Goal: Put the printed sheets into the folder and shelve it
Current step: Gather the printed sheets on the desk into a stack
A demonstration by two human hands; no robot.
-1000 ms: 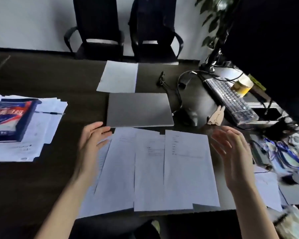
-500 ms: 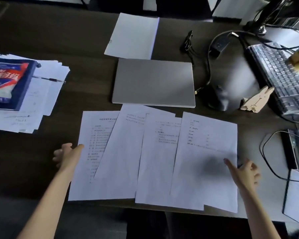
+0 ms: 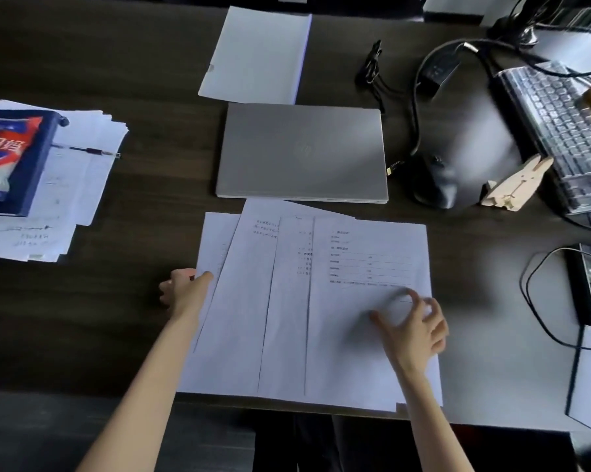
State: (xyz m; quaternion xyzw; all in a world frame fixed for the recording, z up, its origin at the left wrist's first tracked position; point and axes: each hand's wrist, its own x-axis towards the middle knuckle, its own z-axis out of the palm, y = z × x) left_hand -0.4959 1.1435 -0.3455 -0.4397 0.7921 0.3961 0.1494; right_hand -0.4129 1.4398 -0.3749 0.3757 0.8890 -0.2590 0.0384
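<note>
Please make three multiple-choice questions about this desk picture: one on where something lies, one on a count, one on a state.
1. Where is the white folder?
A. beyond the laptop
B. under the keyboard
C. on the left paper pile

2. How many printed sheets are fanned out?
A. two
B. four
C. seven

3. The laptop is:
A. open
B. closed
C. standing on edge

Key: 1 A, it lies past the laptop's far edge. 2 B, four overlapping sheets show between the left hand and the right hand. 3 B, its lid lies flat.
</note>
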